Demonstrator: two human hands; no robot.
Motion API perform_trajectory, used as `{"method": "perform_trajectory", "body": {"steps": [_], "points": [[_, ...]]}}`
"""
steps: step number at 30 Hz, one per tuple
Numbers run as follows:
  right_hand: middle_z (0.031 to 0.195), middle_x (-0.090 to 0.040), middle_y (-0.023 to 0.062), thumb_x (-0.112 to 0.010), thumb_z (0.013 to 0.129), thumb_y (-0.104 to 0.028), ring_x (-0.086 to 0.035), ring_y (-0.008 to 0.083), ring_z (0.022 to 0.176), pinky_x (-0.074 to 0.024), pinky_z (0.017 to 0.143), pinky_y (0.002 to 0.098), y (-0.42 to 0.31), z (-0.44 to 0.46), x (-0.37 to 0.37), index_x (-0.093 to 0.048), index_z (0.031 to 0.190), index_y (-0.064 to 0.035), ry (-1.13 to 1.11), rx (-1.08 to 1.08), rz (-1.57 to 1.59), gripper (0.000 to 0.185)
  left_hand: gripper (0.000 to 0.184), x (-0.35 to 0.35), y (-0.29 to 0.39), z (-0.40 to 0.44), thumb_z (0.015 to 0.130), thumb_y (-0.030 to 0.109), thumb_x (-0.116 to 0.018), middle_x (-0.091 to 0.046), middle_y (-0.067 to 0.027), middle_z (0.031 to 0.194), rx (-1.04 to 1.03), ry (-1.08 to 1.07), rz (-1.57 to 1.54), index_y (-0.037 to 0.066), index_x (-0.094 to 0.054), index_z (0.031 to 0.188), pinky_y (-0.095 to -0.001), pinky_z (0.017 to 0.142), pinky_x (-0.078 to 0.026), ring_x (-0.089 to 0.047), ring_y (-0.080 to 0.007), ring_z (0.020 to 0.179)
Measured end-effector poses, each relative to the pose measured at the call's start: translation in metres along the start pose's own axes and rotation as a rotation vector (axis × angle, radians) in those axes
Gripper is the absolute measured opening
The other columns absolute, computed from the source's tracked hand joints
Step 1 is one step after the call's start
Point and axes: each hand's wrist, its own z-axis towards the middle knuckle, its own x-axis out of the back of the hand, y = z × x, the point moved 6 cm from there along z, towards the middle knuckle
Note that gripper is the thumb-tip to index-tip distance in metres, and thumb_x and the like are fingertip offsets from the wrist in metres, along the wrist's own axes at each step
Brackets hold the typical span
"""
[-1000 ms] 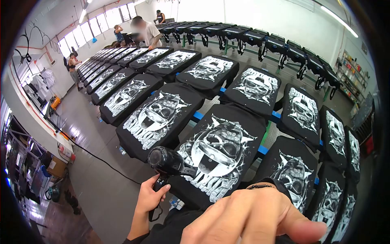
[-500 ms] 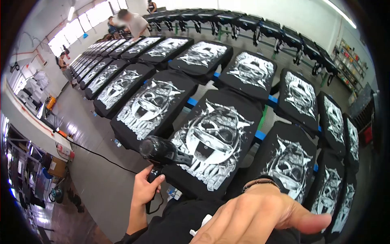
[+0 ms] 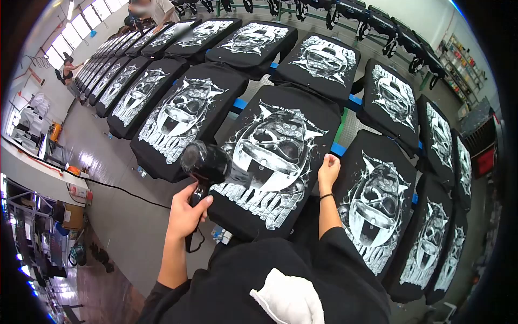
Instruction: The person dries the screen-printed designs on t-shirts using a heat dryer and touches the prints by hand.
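Note:
My left hand [image 3: 188, 213] is wrapped round the handle of a black hair dryer [image 3: 205, 162]. Its flat nozzle points right, over the lower left of the white print on a black T-shirt [image 3: 259, 213]. That shirt lies spread on a board right in front of me, printed with a helmeted, skull-like animal figure. At the shirt's right edge is my right hand [image 3: 328, 171], fingers curled together; whether they pinch the fabric is hidden. A second printed shirt [image 3: 377, 200] lies just right of that hand.
Rows of boards with printed shirts [image 3: 186, 113] run back left. Blue brackets [image 3: 338, 149] show between boards. The dryer's cord [image 3: 124, 190] trails left. People [image 3: 69, 74] stand at the far rows. A white cloth-like thing [image 3: 288, 299] is at my chest. Shelves [image 3: 461, 67] stand far right.
My right hand has gone from close before the camera to the shirt's right edge. The dryer has risen slightly, still in my left hand. The view has tilted downward.

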Motion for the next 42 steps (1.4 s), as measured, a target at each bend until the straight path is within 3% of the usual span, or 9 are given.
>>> {"method": "perform_trajectory", "body": {"steps": [2,5,8,16,23,28,34,36,42], "points": [[0.108,-0.059,0.0203,-0.048,0.094,-0.034,-0.055,0.0342,0.105,-0.0419,0.092,0.0407,0.028,0.004,-0.015,-0.054,0.117,0.0011,-0.018,-0.058,-0.133,0.042,0.045,-0.002,0.004,0.018,0.082,0.009,-0.068,-0.053,0.0011,0.065,-0.042,0.024,0.000,-0.008,-0.051,0.121,-0.0201,0.044,-0.039,-0.048,-0.0042,0.049],[0.114,-0.059,0.0237,-0.034,0.097,-0.040,-0.054,0.0400,0.107,-0.0410,0.092,0.0431,0.056,0.013,-0.040,-0.055,0.116,0.0034,-0.153,-0.337,0.030,0.051,0.051,-0.003,0.014,0.048,0.080,0.010,-0.069,-0.055,-0.0001,0.066,-0.088,0.071,0.182,-0.010,-0.049,0.123,-0.0200,0.042,-0.039,-0.047,-0.0040,0.048],[0.113,-0.058,0.0250,-0.028,0.097,-0.035,-0.052,0.0431,0.107,-0.0411,0.090,0.0479,0.037,0.008,-0.042,-0.056,0.114,0.0017,-0.086,-0.375,-0.188,0.049,0.052,0.000,0.016,0.078,0.081,0.011,-0.069,-0.054,-0.0006,0.062,-0.065,0.113,0.169,-0.010,-0.048,0.125,-0.0199,0.040,-0.038,-0.047,-0.0043,0.045],[0.106,-0.060,0.0267,-0.031,0.097,-0.032,-0.054,0.0456,0.100,-0.0418,0.086,0.0507,0.030,0.005,-0.037,-0.059,0.106,0.0019,-0.087,-0.404,-0.215,0.045,0.024,-0.037,0.041,0.183,0.084,0.015,-0.067,-0.057,-0.0014,0.067,-0.127,-0.066,0.132,-0.002,-0.058,0.098,-0.0222,0.042,-0.041,-0.051,-0.0070,0.049],[0.099,-0.062,0.0270,-0.034,0.096,-0.030,-0.056,0.0466,0.095,-0.0425,0.082,0.0519,0.025,0.003,-0.034,-0.059,0.103,0.0015,-0.034,-0.376,-0.161,0.041,0.023,-0.068,0.062,0.259,0.083,0.014,-0.067,-0.057,-0.0017,0.067,-0.142,-0.035,0.192,-0.003,-0.057,0.095,-0.0223,0.043,-0.041,-0.051,-0.0076,0.050],[0.102,-0.061,0.0257,-0.033,0.097,-0.031,-0.055,0.0456,0.097,-0.0423,0.083,0.0510,0.025,0.003,-0.033,-0.059,0.105,0.0004,-0.059,-0.435,-0.137,0.041,0.066,-0.084,0.068,0.304,0.082,0.014,-0.069,-0.057,-0.0027,0.067,-0.153,-0.014,0.237,-0.012,-0.036,0.133,-0.0228,0.043,-0.042,-0.051,-0.0085,0.050],[0.104,-0.061,0.0250,-0.032,0.097,-0.032,-0.054,0.0448,0.100,-0.0421,0.084,0.0505,0.029,0.003,-0.036,-0.059,0.107,-0.0005,-0.072,-0.436,-0.163,0.042,0.039,-0.149,0.081,0.280,0.082,0.014,-0.068,-0.056,-0.0012,0.065,-0.203,-0.202,0.194,-0.009,-0.054,0.111,-0.0215,0.041,-0.041,-0.050,-0.0056,0.049],[0.104,-0.061,0.0246,-0.032,0.097,-0.032,-0.054,0.0446,0.099,-0.0422,0.084,0.0504,0.028,0.003,-0.035,-0.059,0.106,-0.0006,-0.092,-0.444,-0.153,0.042,0.048,-0.176,0.079,0.268,0.082,0.014,-0.069,-0.056,-0.0012,0.064,-0.208,-0.330,0.152,-0.010,-0.050,0.119,-0.0209,0.041,-0.041,-0.049,-0.0056,0.048],[0.098,-0.062,0.0256,-0.035,0.097,-0.030,-0.055,0.0445,0.097,-0.0424,0.081,0.0482,0.029,0.003,-0.035,-0.060,0.099,0.0026,-0.024,-0.421,-0.133,0.041,0.036,-0.205,0.075,0.220,0.082,0.013,-0.069,-0.054,-0.0006,0.055,-0.218,-0.383,0.231,-0.007,-0.058,0.109,-0.0216,0.041,-0.039,-0.049,-0.0063,0.044]]}}
